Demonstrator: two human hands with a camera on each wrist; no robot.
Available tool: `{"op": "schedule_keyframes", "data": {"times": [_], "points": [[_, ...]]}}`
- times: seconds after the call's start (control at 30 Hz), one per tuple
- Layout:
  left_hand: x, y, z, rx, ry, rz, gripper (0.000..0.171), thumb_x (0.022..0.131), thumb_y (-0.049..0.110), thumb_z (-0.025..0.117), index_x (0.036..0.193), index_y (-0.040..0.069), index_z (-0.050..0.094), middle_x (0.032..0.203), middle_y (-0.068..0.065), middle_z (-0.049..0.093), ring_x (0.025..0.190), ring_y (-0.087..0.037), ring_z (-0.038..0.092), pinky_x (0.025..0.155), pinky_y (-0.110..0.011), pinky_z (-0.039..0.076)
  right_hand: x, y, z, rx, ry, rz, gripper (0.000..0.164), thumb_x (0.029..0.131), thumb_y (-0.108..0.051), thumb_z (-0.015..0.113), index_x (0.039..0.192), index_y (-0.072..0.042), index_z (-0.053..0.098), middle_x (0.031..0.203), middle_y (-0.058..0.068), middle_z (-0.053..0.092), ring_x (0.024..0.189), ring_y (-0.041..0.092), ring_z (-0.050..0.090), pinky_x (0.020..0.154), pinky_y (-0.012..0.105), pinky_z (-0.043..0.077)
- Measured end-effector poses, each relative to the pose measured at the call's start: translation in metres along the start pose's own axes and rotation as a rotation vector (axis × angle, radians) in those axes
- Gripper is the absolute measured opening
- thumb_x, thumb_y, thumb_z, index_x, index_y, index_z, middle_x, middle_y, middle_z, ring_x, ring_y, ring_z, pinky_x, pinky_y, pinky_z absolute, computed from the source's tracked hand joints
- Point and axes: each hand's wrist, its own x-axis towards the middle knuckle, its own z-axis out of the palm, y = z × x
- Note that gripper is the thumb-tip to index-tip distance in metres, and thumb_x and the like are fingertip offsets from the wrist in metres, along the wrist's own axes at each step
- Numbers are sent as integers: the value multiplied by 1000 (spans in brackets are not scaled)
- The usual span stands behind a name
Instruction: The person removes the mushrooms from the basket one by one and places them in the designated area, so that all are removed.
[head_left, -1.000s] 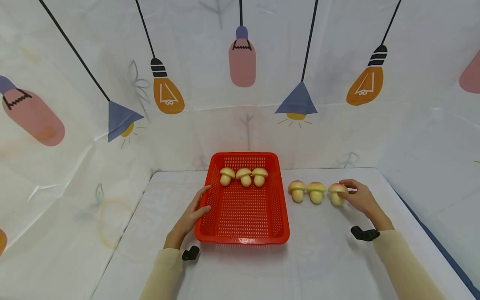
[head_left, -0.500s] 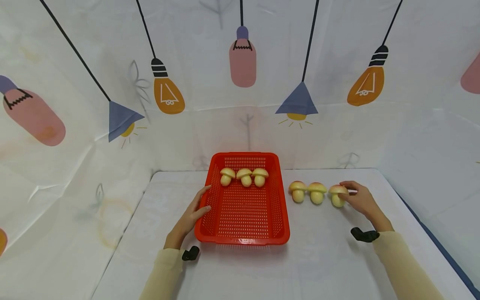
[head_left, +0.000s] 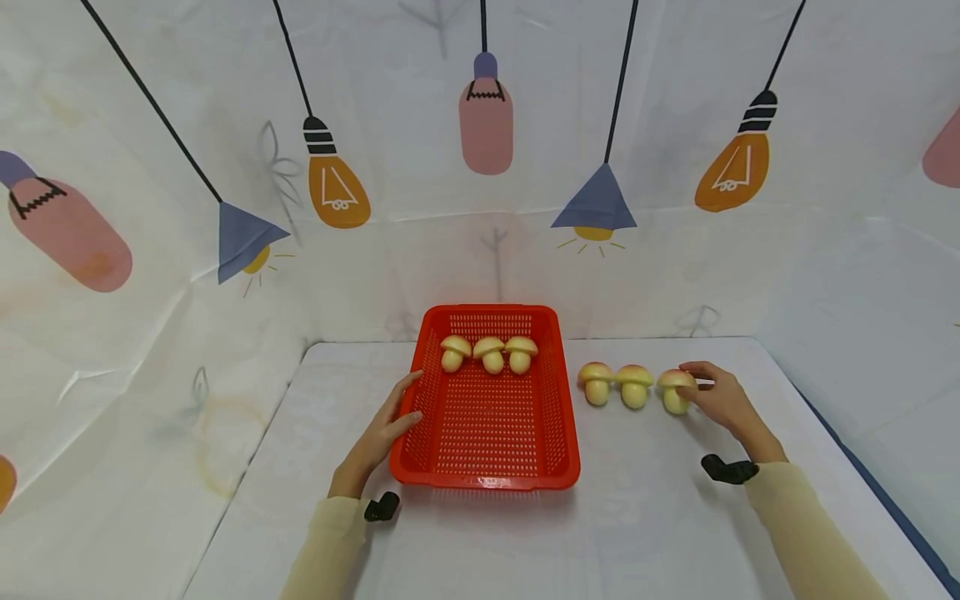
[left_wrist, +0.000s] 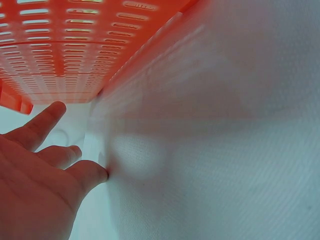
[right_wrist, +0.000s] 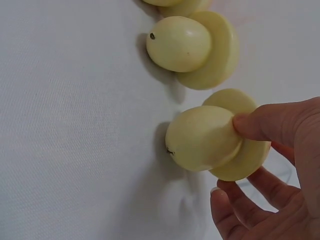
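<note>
My right hand (head_left: 723, 398) pinches the rightmost toy mushroom (head_left: 673, 398), a pale yellow one with a reddish cap top. In the right wrist view the thumb (right_wrist: 255, 122) presses where stem and cap meet, with fingers behind the cap. Two more toy mushrooms stand left of it in a row, one in the middle (head_left: 633, 387) and one at the left end (head_left: 596, 385). My left hand (head_left: 378, 429) touches the left rim of a red perforated plastic basket (head_left: 567, 417). The left wrist view shows its fingers (left_wrist: 42, 122) outstretched beside the basket's outer wall.
Inside the basket, three toy mushrooms (head_left: 491, 356) stand in a row near the far end. The basket sits on a white-covered table (head_left: 645, 517). Behind the table hangs a white sheet (head_left: 420, 258) printed with lamps and bulbs.
</note>
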Motion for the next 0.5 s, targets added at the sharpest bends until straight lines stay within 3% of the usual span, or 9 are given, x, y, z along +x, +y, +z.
{"op": "schedule_keyframes", "data": {"times": [0.3, 0.5], "points": [[0, 0, 0, 5, -2, 1, 69, 103, 20, 54, 164, 20, 22, 164, -17, 28, 139, -44, 41, 103, -36, 47, 2, 1, 1, 7, -2, 12, 54, 100, -16, 65, 144, 8, 47, 143, 37, 49, 125, 57, 52, 101, 63, 46], [0, 0, 0, -3, -3, 7, 69, 102, 20, 53, 164, 18, 22, 162, -19, 29, 136, -46, 42, 102, -45, 47, 3, 1, 2, -9, 21, -13, 52, 99, -14, 66, 143, 8, 50, 141, 37, 52, 123, 54, 54, 99, 58, 48]]}}
